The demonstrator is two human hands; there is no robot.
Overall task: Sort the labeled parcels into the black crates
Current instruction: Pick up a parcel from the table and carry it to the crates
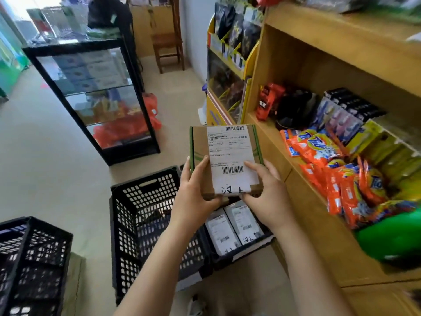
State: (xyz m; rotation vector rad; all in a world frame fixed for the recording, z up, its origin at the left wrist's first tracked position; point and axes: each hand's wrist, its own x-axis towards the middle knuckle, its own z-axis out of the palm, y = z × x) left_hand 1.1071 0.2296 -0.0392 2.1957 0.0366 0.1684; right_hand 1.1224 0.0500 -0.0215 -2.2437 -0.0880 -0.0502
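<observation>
Brown parcel with green edge stripes, white barcoded label; black perforated crates; orange packets

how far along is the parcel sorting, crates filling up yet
Done: two labeled parcels already lie in the crate below the hands. In hand: left hand and right hand hold a cardboard parcel above it. Left: placing this one; the second crate looks unfilled.

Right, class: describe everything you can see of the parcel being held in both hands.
The parcel is a flat brown cardboard box with green edge stripes. A white shipping label covers most of its top, with barcodes at both ends and handwritten characters at the near end. It is held about level, label up, above the black crate. The left hand and right hand grip its near corners, thumbs on top.
</observation>
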